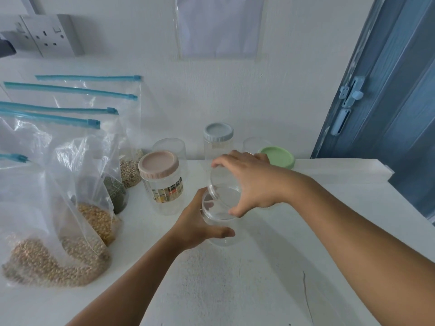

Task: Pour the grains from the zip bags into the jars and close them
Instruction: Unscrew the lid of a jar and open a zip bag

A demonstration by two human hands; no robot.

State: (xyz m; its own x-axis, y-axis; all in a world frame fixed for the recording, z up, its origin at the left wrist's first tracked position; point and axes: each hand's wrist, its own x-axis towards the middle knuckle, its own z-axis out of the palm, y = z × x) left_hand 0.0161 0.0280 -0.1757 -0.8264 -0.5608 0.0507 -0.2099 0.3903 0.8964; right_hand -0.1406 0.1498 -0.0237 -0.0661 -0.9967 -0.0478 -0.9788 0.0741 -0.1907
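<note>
White counter [247, 290] against a white wall; blue door [388, 102] at right, double socket [46, 35] upper left, a clear plastic sleeve [219, 27] fixed to the wall above.

Left side: a row of zip bags with blue sliders, standing or slumped against the wall. Nearest bag [47, 255] holds pale tan grains. Next bag [96, 220] holds yellow grains. Behind it a bag with dark green grains [116, 194], then one with light brownish grains [129, 170]. Sliders look closed on those in view.

Centre: pink-lidded jar [162, 182], labelled, upright and empty, just beside the bags. Behind it an open clear jar [169, 147], no lid. Grey-lidded jar [218, 142] upright near the wall. Green lid [279, 156] lies at the back, partly behind the right hand; a clear jar rim [255, 143] shows behind it.

Working jar [221, 222]: clear, empty, upright on the counter, centre frame, near the pink-lidded jar.

Left hand [197, 224]: wrapped round the working jar's side, thumb toward the viewer, fingers behind the glass. Clamped on it.

Right hand [249, 182]: above the jar mouth, fingers spread and curled over a clear lid [223, 191], thumb on the near edge. Lid sits tilted, lower edge at the jar rim; cannot tell if it is threaded on.
</note>
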